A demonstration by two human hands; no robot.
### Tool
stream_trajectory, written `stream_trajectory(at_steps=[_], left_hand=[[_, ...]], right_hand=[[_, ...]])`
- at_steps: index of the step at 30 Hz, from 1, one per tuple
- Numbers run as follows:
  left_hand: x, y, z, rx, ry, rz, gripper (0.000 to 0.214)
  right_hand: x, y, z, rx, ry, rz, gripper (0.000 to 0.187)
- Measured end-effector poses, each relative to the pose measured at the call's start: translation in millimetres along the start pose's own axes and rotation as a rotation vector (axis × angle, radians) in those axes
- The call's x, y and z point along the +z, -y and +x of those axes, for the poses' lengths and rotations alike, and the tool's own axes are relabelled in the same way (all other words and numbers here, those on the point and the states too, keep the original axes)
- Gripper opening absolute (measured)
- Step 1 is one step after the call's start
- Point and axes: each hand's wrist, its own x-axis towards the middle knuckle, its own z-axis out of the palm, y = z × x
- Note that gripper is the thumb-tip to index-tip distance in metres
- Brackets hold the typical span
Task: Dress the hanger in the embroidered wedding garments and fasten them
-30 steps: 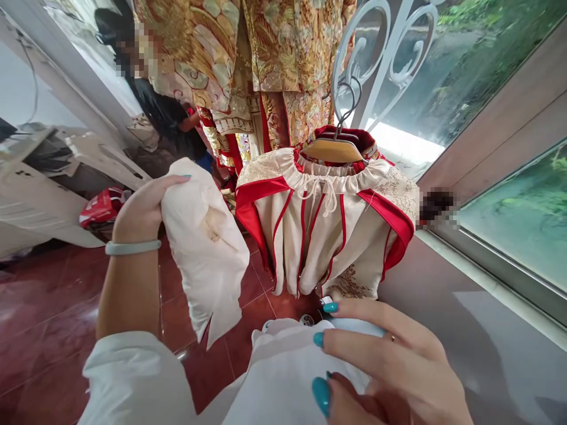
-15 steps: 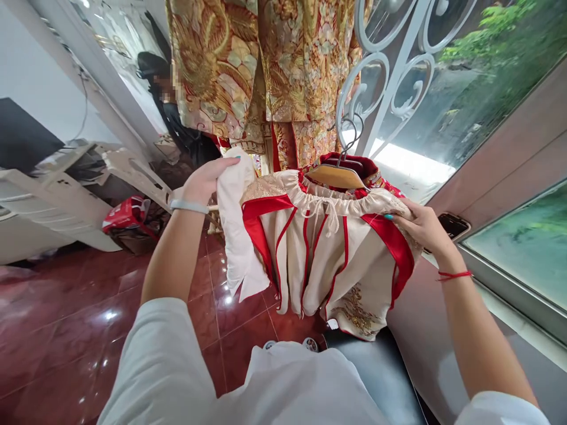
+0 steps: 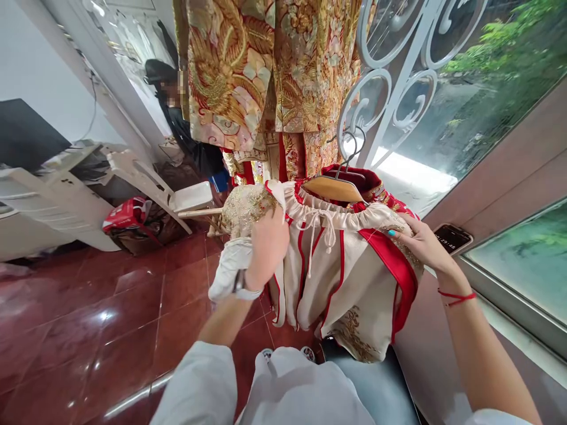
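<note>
A cream garment (image 3: pixel 330 283) with red trim, gold embroidery and a gathered neckline tied in a bow hangs on a wooden hanger (image 3: pixel 334 188). My left hand (image 3: pixel 268 245) is closed at the left shoulder, pinching the fabric beside the gathered neck; its fingertips are partly hidden and slightly blurred. A white sleeve (image 3: pixel 230 267) drapes below and left of that wrist. My right hand (image 3: pixel 419 239) grips the opposite shoulder, thumb in front and fingers mostly behind the cloth. A red collared garment (image 3: pixel 385 192) hangs just behind the cream one.
Gold embroidered robes (image 3: pixel 266 77) hang behind. To the right are a white scrolled metal grille (image 3: pixel 385 94), a window and a phone (image 3: pixel 452 237) on the ledge. A black stool (image 3: pixel 367 378) stands below. At left are a red bag (image 3: pixel 128 218), white chairs (image 3: pixel 195 198) and a person in black (image 3: pixel 188 133).
My left hand has left the white sleeve's raised end and moved right and down to the neckline. The sleeve has dropped. My right hand keeps its hold on the shoulder.
</note>
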Motion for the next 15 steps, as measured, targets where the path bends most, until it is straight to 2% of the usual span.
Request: stream_trajectory(at_steps=[3, 5, 8, 11, 13, 15], left_hand=[[24.5, -12, 10, 0.002, -0.057, -0.102, 0.040], [24.4, -3, 26, 0.081, -0.065, -0.216, 0.040], [7.4, 35, 57, 0.311, -0.016, -0.359, 0.033], [-7.5, 80, 90, 0.513, 0.097, -0.476, 0.031], [-8.7, 97, 111, 0.575, 0.134, -0.506, 0.031], [-4.3, 103, 128, 0.560, 0.052, -0.484, 0.025]], right_hand=[[2, -5, 5, -0.003, 0.011, 0.020, 0.056], [2, -6, 5, -0.002, 0.013, 0.038, 0.056], [3, -5, 5, 0.010, 0.011, 0.052, 0.059], [1, -3, 7, 0.027, 0.048, 0.066, 0.062], [-4, -2, 11, 0.057, 0.100, 0.100, 0.066], [-11, -3, 15, 0.119, 0.167, 0.141, 0.073]])
